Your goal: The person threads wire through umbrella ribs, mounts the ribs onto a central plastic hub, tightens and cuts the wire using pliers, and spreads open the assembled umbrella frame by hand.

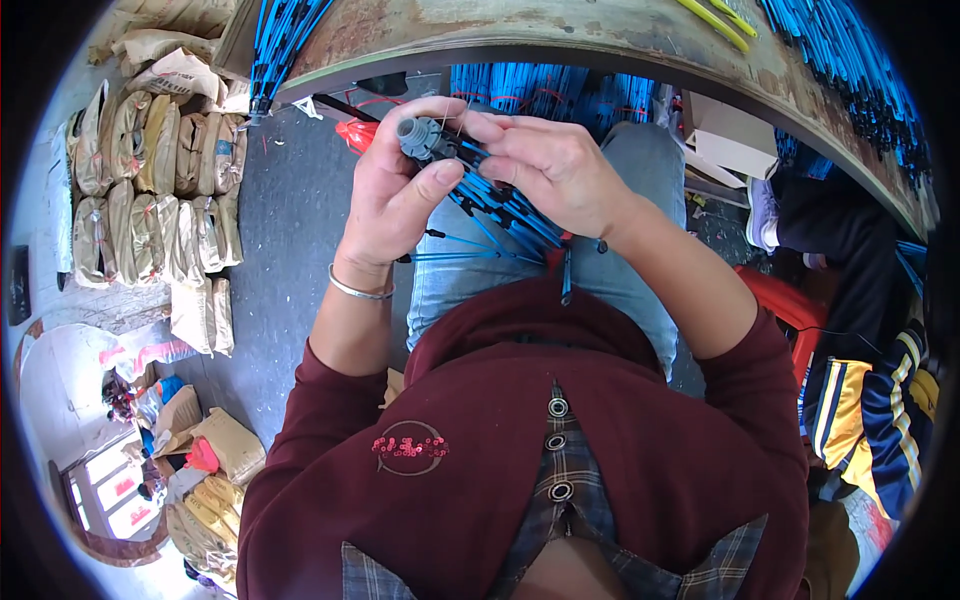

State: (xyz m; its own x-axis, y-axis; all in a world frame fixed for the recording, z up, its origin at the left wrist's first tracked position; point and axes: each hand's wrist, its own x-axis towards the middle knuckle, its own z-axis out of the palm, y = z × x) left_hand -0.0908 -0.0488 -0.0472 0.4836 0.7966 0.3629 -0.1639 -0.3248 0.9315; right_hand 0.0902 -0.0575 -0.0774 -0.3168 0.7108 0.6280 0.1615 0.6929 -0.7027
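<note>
My left hand (392, 200) is closed around a grey notched plastic umbrella hub (424, 138), thumb along its side. Thin blue-and-black umbrella ribs (505, 210) fan out from below the hub and lie over my lap. Close against the hub, my right hand (555, 170) has its thumb and fingers pinched together at the top of the ribs. A fine wire (462, 122) shows between the two hands. What exactly sits in the right fingertips is too small to make out.
Ahead runs a worn wooden table (440, 28) bearing blue rib bundles (285, 45) and yellow-green pliers-like handles (715, 20). More ribs (540, 85) stand beneath it beside an open carton (725, 135). Wrapped brown packages (160, 150) are stacked left. Another person's leg (835, 220) is at right.
</note>
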